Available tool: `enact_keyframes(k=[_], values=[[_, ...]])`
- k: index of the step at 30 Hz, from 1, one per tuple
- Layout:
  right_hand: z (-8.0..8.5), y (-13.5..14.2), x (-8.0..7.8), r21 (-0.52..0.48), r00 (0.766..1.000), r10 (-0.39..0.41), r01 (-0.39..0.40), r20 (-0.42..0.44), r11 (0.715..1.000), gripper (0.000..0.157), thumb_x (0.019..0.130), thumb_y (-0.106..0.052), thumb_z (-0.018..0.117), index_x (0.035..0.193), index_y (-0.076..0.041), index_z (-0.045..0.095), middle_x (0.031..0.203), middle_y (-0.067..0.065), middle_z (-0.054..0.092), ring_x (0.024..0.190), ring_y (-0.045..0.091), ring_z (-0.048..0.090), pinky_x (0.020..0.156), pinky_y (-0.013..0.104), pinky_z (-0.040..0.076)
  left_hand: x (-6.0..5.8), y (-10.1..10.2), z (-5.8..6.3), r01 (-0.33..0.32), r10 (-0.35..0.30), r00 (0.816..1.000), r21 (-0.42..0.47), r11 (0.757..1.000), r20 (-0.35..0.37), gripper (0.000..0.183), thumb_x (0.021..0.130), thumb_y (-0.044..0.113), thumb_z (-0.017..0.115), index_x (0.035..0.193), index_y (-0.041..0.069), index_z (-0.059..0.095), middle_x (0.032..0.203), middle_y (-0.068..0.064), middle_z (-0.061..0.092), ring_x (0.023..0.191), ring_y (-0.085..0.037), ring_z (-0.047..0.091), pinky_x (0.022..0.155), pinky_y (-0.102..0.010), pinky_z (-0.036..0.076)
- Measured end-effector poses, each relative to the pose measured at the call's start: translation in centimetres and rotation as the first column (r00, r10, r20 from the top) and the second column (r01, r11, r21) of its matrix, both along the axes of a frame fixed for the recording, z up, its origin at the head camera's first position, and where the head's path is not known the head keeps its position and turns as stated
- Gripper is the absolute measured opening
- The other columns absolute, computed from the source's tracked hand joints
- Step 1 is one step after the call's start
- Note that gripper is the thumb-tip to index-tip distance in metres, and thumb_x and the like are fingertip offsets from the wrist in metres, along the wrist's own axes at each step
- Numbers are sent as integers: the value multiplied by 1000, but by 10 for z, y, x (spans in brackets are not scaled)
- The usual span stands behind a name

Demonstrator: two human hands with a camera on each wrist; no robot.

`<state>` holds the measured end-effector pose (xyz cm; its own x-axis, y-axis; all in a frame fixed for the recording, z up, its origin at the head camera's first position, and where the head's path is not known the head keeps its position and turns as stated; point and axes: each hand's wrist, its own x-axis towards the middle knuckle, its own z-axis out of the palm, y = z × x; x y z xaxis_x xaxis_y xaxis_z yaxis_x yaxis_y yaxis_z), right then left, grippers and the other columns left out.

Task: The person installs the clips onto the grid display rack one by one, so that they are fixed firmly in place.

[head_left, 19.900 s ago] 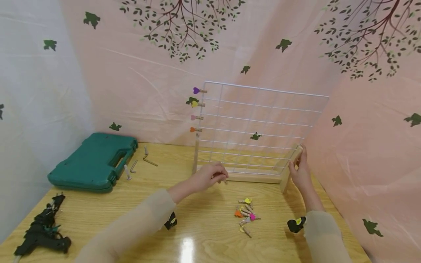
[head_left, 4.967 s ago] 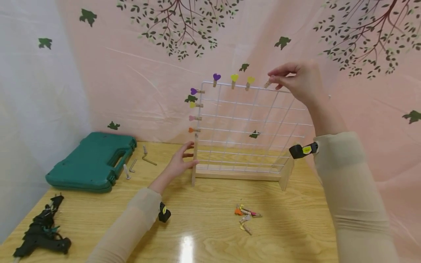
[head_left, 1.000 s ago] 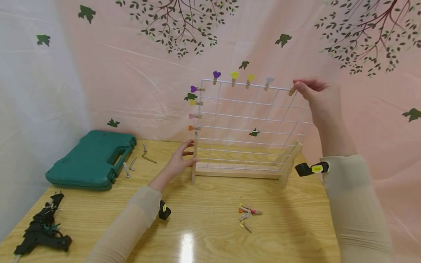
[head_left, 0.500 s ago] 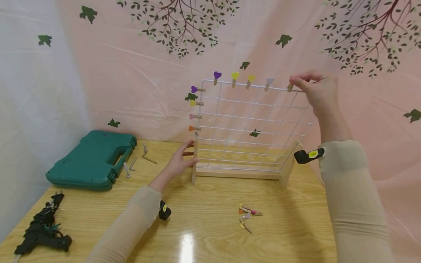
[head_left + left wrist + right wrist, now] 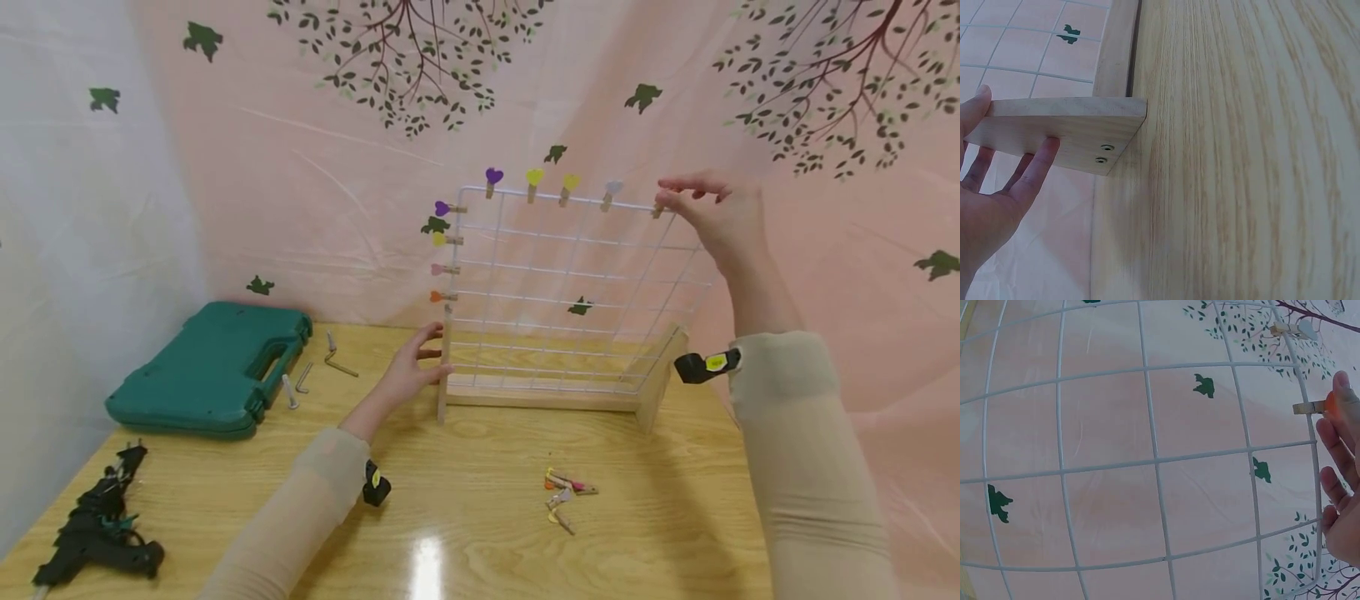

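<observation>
Orange-heart mini clothespin (image 5: 657,212), in the head view, sits across the top wire of a white wire grid panel (image 5: 568,272), rightmost in its row, pinched by the right hand (image 5: 722,218). Four other heart clothespins (image 5: 532,190) stand along that wire: purple, yellow, yellow and pale grey. Four side clothespins (image 5: 453,242) project from the left edge: purple, yellow, pink and orange from top to bottom. The left hand (image 5: 405,368), well apart from the right, grips the left wooden upright (image 5: 442,400). Loose clothespins (image 5: 559,495) lie in a small pile on the wood-grain table (image 5: 465,475), in front of the stand. A green carrying case (image 5: 202,371) lies to the left; beside it are two hex keys (image 5: 303,377) and two bolts (image 5: 289,393), with a black glue gun (image 5: 97,542) nearer the person. Left wrist view: the thumb lies at the upright's edge, fingers spread against its outer face, where two screw heads (image 5: 1107,148) show. Right wrist view: the orange heart is held between thumb and forefinger, the wooden legs crossing the outer wire; the remaining fingers are loosely bent beside the panel.
</observation>
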<state>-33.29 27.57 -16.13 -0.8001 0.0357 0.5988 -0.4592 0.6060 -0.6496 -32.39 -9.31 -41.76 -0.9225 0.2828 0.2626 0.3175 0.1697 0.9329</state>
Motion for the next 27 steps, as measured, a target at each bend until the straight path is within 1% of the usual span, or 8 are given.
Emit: enact_keyframes(k=[4,7,10,14,16,20,23,27], values=[[-4,-3,8,-8,995,35,-36,-98,999,33,77,-21,70,109,-17,65,95,-11,60,86,6,39,67,21,23,-7,-1,-10,-22,22,1000,-15,1000,-21,74,78,15,68,139,24,27,138,-8,33,115,-35,44,67,-33,55],[-9,-11,23,-1,986,58,-59,-159,998,35,76,-16,71,111,-15,64,97,-9,59,84,6,39,63,21,24,-8,-1,-12,-27,26,999,-18,999,-25,74,78,15,68,139,24,27,138,-7,33,115,-35,44,67,-34,55],[-20,-21,42,51,976,79,-70,-203,996,36,76,-13,71,111,-11,64,98,-11,56,79,6,36,59,22,23,-7,-1,-10,-14,14,1000,-20,1000,-21,74,79,14,68,140,21,26,138,-9,33,115,-37,44,68,-36,55],[-46,-31,61,179,966,172,-138,-194,974,34,76,-8,70,109,-5,64,100,-7,55,74,8,34,57,23,24,2,0,1,12,-12,1000,-3,1000,3,72,80,9,66,140,16,26,139,-14,31,116,-41,41,71,-43,54],[-63,-35,68,259,959,243,-200,-147,945,33,75,-3,69,108,-3,63,102,-1,56,75,9,35,58,24,27,7,0,7,19,-19,1000,-2,1000,10,72,80,7,65,140,13,25,139,-15,30,116,-42,40,72,-44,53],[-104,-36,75,384,931,365,-330,-18,862,35,73,0,70,107,-4,64,108,8,58,82,7,42,62,25,33,11,1,13,24,-24,1000,-8,1000,12,72,81,6,64,140,11,24,140,-16,30,117,-42,40,73,-44,53],[-143,-29,71,418,899,428,-424,91,803,37,74,-8,71,109,-13,63,112,3,57,89,5,46,64,22,37,7,0,9,21,-21,1000,3,1000,1,72,81,7,65,140,12,25,139,-15,30,116,-41,41,71,-43,54],[-194,-23,65,447,840,497,-538,216,715,38,76,-25,70,112,-23,61,114,-5,55,97,8,51,70,24,46,-3,-2,-2,-8,8,1000,-10,1000,-19,73,79,12,67,140,18,26,139,-11,32,114,-38,43,68,-36,55]])
